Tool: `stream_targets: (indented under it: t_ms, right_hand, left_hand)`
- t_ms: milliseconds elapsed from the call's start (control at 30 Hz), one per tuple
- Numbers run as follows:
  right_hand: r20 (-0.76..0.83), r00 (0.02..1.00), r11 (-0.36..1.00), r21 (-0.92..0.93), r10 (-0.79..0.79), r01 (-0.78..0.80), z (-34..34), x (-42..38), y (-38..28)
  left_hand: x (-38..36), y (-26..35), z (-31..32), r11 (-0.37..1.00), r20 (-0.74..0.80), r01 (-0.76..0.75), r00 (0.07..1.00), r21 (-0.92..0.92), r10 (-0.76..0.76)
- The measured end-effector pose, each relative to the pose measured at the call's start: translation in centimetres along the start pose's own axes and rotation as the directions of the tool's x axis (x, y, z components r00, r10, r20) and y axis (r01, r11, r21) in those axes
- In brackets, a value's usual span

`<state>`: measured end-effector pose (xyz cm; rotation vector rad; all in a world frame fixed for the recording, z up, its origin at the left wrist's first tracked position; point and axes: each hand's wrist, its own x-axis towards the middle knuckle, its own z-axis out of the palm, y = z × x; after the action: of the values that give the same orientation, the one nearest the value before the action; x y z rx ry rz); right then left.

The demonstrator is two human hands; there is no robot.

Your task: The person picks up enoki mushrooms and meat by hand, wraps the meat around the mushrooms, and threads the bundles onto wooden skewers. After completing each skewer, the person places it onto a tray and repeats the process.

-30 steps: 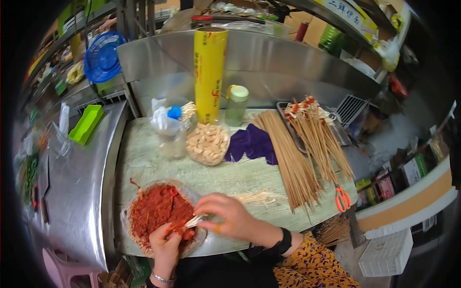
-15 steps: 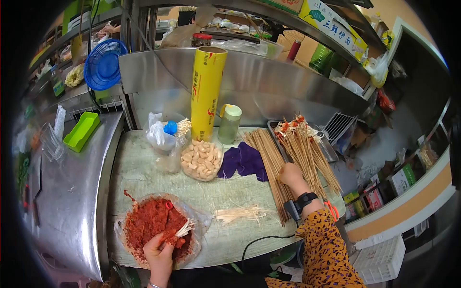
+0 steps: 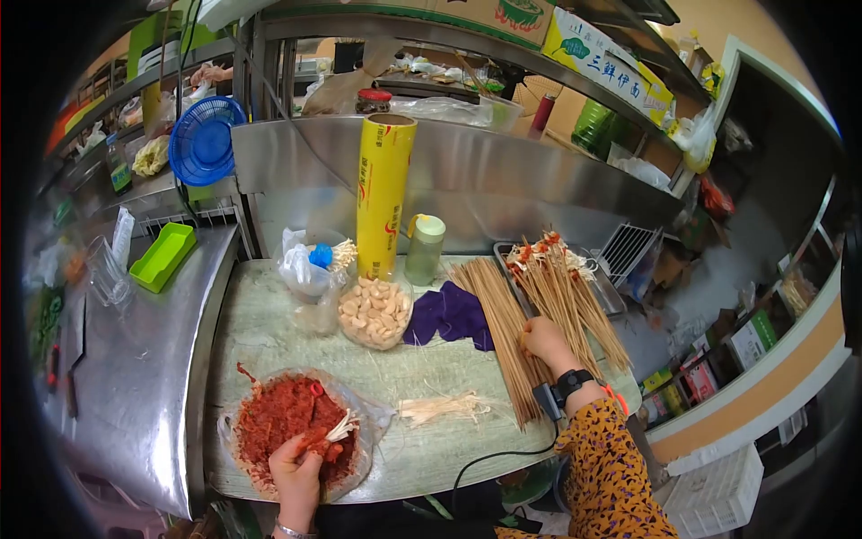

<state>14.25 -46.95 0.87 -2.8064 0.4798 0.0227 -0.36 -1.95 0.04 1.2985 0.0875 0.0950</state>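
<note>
My left hand [image 3: 296, 467] pinches a red-coated wrap with white enoki stems [image 3: 343, 426] poking out, above a plastic-lined bowl of red paste [image 3: 269, 418]. My right hand [image 3: 546, 341] is closed at a pile of bare wooden skewers [image 3: 503, 328]; whether a skewer is between its fingers is hard to tell. Beyond it, loaded skewers [image 3: 552, 260] rest on a metal tray [image 3: 609, 295]. Loose enoki strands [image 3: 442, 407] lie mid-table, between the bowl and the skewers. Behind them are a tub of pale cloves [image 3: 373, 312] and a purple cloth [image 3: 449, 316].
A tall yellow film roll [image 3: 384, 198] stands by a green-lidded bottle [image 3: 424, 250]. To its left is a bag-lined container [image 3: 305, 269]. Orange-handled scissors [image 3: 617, 399] lie beside my right wrist. A steel counter [image 3: 148, 377] adjoins the table [image 3: 260, 332] on the left.
The view has shifted slightly, so the table's far objects appear a little lower. Both hands keep nearly the same places, the left still on the wrap and the right still at the skewers.
</note>
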Motion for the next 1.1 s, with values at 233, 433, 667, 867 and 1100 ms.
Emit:
stream_targets:
  t_ms: [233,433,667,867,1100]
  right_hand:
    - [0.074,0.997,0.973,-0.229,0.017,0.001,-0.5,0.3,-2.3]
    - [0.140,0.990,0.992,-0.116,-0.027,0.044,-0.8,1.4,-0.8]
    - [-0.178,0.936,0.887,-0.410,-0.305,0.211,-6.7,-1.5,-2.2]
    - [-0.089,0.971,0.480,0.857,-0.224,0.189,-11.9,-8.5,-8.8]
    - [-0.200,0.912,-0.113,0.979,-0.357,0.170,-3.5,-15.3,-16.2]
  left_hand:
    - [-0.1,0.4,0.3,1.000,-0.015,-0.005,1.000,0.015,0.005]
    - [0.0,0.0,0.0,1.000,0.009,0.005,1.000,-0.007,-0.005]
    - [0.1,0.7,0.1,0.999,0.002,0.028,1.000,0.044,-0.028]
    - [0.7,0.0,-0.4,0.997,-0.064,0.056,0.996,-0.058,-0.060]
    - [1.0,2.0,0.5,0.858,-0.162,0.079,0.969,-0.508,-0.185]
